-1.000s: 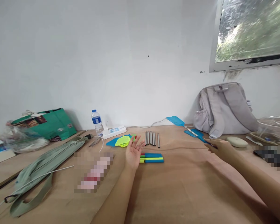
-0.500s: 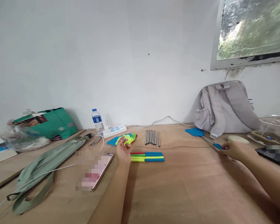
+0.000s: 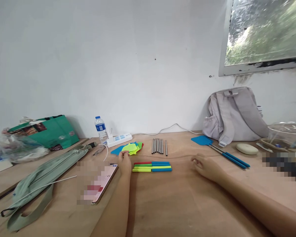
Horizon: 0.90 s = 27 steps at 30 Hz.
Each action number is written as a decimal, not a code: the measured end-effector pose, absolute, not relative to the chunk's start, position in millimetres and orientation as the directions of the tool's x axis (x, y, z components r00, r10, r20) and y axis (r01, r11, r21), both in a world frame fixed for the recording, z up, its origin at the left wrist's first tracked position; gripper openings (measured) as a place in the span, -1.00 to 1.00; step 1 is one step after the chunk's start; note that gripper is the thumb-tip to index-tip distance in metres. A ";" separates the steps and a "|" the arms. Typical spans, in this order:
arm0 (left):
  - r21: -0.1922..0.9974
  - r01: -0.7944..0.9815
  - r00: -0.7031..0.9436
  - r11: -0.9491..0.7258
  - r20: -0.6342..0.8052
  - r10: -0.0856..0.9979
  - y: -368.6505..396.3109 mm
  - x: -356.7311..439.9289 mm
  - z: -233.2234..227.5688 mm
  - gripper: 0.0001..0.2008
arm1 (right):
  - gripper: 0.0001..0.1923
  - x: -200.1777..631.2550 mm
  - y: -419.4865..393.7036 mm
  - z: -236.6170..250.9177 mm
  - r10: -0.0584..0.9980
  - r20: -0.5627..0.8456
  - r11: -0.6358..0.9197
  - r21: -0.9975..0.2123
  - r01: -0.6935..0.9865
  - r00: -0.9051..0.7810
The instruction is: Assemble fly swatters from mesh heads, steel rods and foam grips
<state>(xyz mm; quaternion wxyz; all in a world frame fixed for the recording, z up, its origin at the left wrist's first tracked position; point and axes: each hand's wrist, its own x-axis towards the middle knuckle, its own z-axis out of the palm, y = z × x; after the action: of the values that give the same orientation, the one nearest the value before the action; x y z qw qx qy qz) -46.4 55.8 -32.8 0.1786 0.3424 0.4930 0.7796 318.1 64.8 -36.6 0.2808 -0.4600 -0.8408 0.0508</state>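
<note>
Two bare hands are at work above a brown wooden tabletop (image 3: 175,207). At far left sits a green bag (image 3: 61,130), with a grey-green sling bag (image 3: 46,171) stretched out in front. Next come a phone (image 3: 105,181), its screen partly pixelated, and, farther back, a water bottle (image 3: 100,127) beside a white power strip (image 3: 119,140). The left hand (image 3: 125,164) is at the near edge of a pile of flat pieces in blue, yellow, green and red, thumb and fingers drawn together at the yellow piece (image 3: 131,149); whether it has hold of it cannot be told. Half a second earlier, that hand is turned palm up with its fingers curled in front of the pile. Just right of it, coloured handles (image 3: 161,170) lie in neat rows, red, green and yellow ends to the left, blue to the right; behind them, metal tubes (image 3: 157,146) are lined up. The right hand (image 3: 206,168), fingers loosely bent and partly open, holds nothing visible over bare surface. Half a second earlier, it grips a handle farther right, where two blue fly swatters (image 3: 228,155) now lie side by side, untouched, between the right hand and a pale oval object (image 3: 247,149). Behind them, a grey backpack (image 3: 236,115) rests near the wall.
</note>
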 end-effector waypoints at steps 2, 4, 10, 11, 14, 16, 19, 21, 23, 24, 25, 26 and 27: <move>0.891 0.226 -0.676 -0.393 0.434 0.595 54.7 -46.1 -33.4 -0.90 | -0.80 289.0 63.5 -42.7 0.784 0.407 0.614 -0.394 0.684 -0.470; 0.861 0.358 -0.623 -0.360 0.508 0.595 54.0 -46.0 -31.4 -0.82 | -0.80 266.7 69.8 -46.6 0.762 0.429 0.643 -0.410 0.646 -0.486; 0.702 0.632 -0.390 -0.330 0.655 0.647 63.9 -61.2 -30.5 -0.53 | -0.70 227.0 104.5 -46.1 0.736 0.491 0.664 -0.395 0.634 -0.465; 0.659 0.688 -0.347 -0.305 0.668 0.659 66.7 -65.1 -32.5 -0.50 | -0.69 223.4 108.0 -45.2 0.733 0.487 0.669 -0.383 0.637 -0.476; 0.574 0.793 -0.284 -0.205 0.646 0.709 73.9 -73.0 -39.9 -0.42 | -0.68 217.5 111.9 -42.4 0.715 0.448 0.690 -0.328 0.645 -0.537; 0.561 0.815 -0.279 -0.147 0.601 0.749 76.9 -74.8 -44.3 -0.38 | -0.69 217.2 111.0 -40.7 0.711 0.414 0.695 -0.290 0.658 -0.568; 0.581 0.809 -0.299 -0.091 0.539 0.787 79.4 -74.9 -48.6 -0.35 | -0.76 220.0 109.5 -39.9 0.741 0.385 0.660 -0.262 0.705 -0.550; 0.602 0.795 -0.316 -0.077 0.519 0.794 80.2 -74.9 -49.9 -0.35 | -0.81 222.8 110.1 -41.0 0.774 0.376 0.615 -0.256 0.746 -0.509; 0.606 0.791 -0.313 -0.085 0.520 0.795 80.1 -75.1 -49.7 -0.35 | -0.85 225.8 112.0 -43.3 0.814 0.370 0.553 -0.260 0.792 -0.447; 0.605 0.791 -0.306 -0.095 0.524 0.795 79.6 -75.1 -49.1 -0.36 | -0.86 227.5 113.4 -44.6 0.834 0.366 0.518 -0.264 0.814 -0.412; 0.603 0.790 -0.296 -0.107 0.530 0.795 78.8 -75.0 -48.2 -0.36 | -0.87 229.3 114.9 -46.0 0.853 0.361 0.483 -0.269 0.833 -0.378; 0.600 0.790 -0.286 -0.122 0.538 0.793 77.9 -74.7 -47.0 -0.37 | -0.87 231.2 116.5 -47.2 0.869 0.355 0.451 -0.275 0.849 -0.346; 0.597 0.790 -0.275 -0.137 0.547 0.791 76.7 -74.3 -45.7 -0.38 | -0.87 233.1 118.0 -48.2 0.881 0.349 0.423 -0.281 0.862 -0.319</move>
<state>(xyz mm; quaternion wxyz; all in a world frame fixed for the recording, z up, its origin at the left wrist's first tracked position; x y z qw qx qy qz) -74.3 76.7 -45.7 0.0003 0.6019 0.6567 0.4544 233.1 118.0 -48.2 0.2291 -0.5369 -0.8117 0.0217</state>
